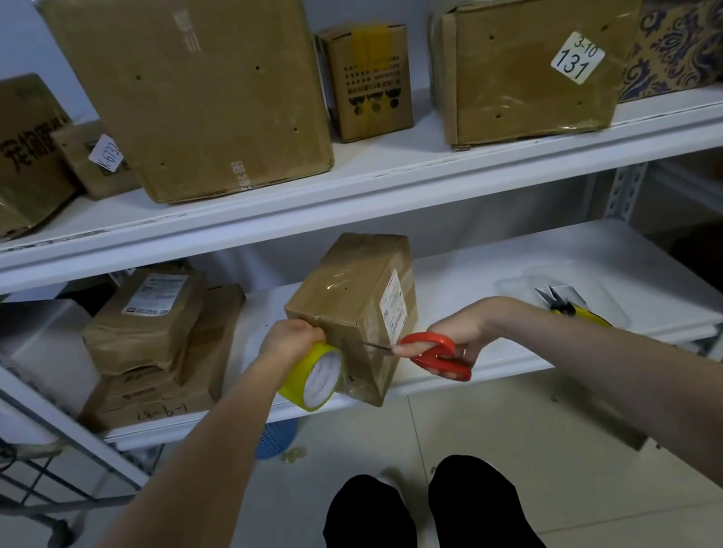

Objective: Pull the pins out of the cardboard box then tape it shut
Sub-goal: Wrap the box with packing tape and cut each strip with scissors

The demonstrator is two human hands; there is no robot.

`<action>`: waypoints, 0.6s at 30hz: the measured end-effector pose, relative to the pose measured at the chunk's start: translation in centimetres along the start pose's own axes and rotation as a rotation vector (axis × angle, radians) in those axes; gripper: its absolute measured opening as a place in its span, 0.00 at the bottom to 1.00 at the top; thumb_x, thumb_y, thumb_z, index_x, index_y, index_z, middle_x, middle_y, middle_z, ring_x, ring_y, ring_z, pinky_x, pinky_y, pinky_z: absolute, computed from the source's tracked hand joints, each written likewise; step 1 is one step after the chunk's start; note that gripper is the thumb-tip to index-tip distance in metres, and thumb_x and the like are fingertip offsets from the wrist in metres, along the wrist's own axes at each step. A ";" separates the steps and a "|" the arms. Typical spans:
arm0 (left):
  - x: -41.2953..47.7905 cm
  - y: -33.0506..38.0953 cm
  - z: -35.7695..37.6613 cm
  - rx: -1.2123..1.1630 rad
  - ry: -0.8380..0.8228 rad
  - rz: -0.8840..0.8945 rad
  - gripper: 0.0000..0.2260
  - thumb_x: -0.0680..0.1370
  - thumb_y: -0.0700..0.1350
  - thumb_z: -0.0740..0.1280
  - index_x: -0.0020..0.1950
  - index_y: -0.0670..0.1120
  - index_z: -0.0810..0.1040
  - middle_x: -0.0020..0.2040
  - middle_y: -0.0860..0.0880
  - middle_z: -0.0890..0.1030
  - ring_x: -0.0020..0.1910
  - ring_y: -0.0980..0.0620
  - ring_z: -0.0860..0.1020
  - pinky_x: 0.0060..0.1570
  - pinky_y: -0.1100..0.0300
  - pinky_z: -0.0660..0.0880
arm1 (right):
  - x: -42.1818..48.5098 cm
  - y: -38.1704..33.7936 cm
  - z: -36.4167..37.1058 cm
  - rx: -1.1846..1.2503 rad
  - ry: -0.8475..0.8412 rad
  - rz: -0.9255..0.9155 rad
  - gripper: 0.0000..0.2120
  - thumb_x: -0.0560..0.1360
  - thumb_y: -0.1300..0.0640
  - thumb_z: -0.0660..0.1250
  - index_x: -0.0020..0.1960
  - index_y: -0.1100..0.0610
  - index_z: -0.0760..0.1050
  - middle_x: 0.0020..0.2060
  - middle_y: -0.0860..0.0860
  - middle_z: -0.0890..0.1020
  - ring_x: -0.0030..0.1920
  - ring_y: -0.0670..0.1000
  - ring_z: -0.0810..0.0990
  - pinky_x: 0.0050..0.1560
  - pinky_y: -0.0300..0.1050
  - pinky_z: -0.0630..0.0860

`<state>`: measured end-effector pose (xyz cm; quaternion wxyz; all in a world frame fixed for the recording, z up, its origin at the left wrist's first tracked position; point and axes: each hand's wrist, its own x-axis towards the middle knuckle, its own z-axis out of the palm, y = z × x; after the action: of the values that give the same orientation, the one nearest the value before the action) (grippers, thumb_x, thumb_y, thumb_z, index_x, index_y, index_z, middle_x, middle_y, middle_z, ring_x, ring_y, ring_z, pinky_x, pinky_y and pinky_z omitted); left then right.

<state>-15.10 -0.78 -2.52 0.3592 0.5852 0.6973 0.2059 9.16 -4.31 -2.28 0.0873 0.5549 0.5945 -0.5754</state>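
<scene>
**A:** Where are we in the job?

**B:** Near the end, I'd judge. The cardboard box (357, 302) sits at the front edge of the lower shelf (535, 257), turned corner-on toward the person, and glossy tape already covers its top. I can't spot any pins left in it, though they'd be too small to tell. The step in hand looks like cutting the tape free.

**A:** What are the hands doing?

**B:** The left hand (292, 338) is wrapped around the yellow tape roll (314, 377), holding it against the box's near left face. The right hand (455, 335) has its fingers closed through the red handles of the scissors (437, 354), with the blades pointing left, their tips at the box's near corner.

**A:** How should the cut go?

**B:** Keep the roll pulled slightly away so the tape between roll and box stays taut; slack tape folds and sticks to the blades. Cut close to the roll, square across, then press the loose tail flat onto the cardboard. Mind the blade tips: they're near the box wall and not far from the left fingers.

**A:** Anything else nearby?

**B:** Yellow-handled pliers (569, 308) lie in a clear tray further right on the shelf, well apart from the box.
</scene>
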 end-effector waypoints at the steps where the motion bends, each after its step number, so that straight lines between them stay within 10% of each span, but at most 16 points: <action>1: 0.0 0.1 0.0 0.012 0.001 0.011 0.06 0.75 0.47 0.68 0.43 0.45 0.80 0.54 0.40 0.80 0.57 0.40 0.76 0.61 0.49 0.72 | 0.0 0.3 -0.1 0.002 0.008 0.050 0.28 0.71 0.30 0.60 0.38 0.56 0.68 0.34 0.51 0.72 0.34 0.48 0.73 0.43 0.39 0.73; 5: -0.3 0.3 0.1 -0.005 -0.008 0.011 0.08 0.74 0.47 0.69 0.36 0.49 0.77 0.55 0.41 0.80 0.57 0.41 0.76 0.61 0.49 0.72 | -0.3 3.3 -1.5 -0.214 0.107 0.286 0.25 0.71 0.32 0.63 0.48 0.55 0.71 0.41 0.52 0.77 0.43 0.50 0.76 0.54 0.45 0.72; 12: -0.5 0.1 0.2 -0.111 -0.051 -0.038 0.10 0.69 0.50 0.76 0.34 0.48 0.78 0.53 0.45 0.81 0.56 0.44 0.77 0.60 0.51 0.72 | 2.0 6.4 -1.2 -0.217 0.499 0.386 0.13 0.76 0.47 0.58 0.42 0.56 0.66 0.31 0.51 0.66 0.28 0.50 0.64 0.31 0.39 0.61; 18: 0.3 0.4 0.4 -0.044 -0.040 -0.072 0.10 0.69 0.49 0.76 0.34 0.49 0.77 0.52 0.47 0.78 0.55 0.47 0.75 0.53 0.57 0.70 | 8.4 7.8 -0.6 -0.174 0.765 0.323 0.23 0.80 0.45 0.50 0.66 0.56 0.71 0.60 0.57 0.76 0.61 0.59 0.74 0.56 0.47 0.66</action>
<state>-14.55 -0.45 -2.58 0.3930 0.5558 0.7057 0.1964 12.26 -1.32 -12.90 -0.0043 0.8049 0.5358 -0.2548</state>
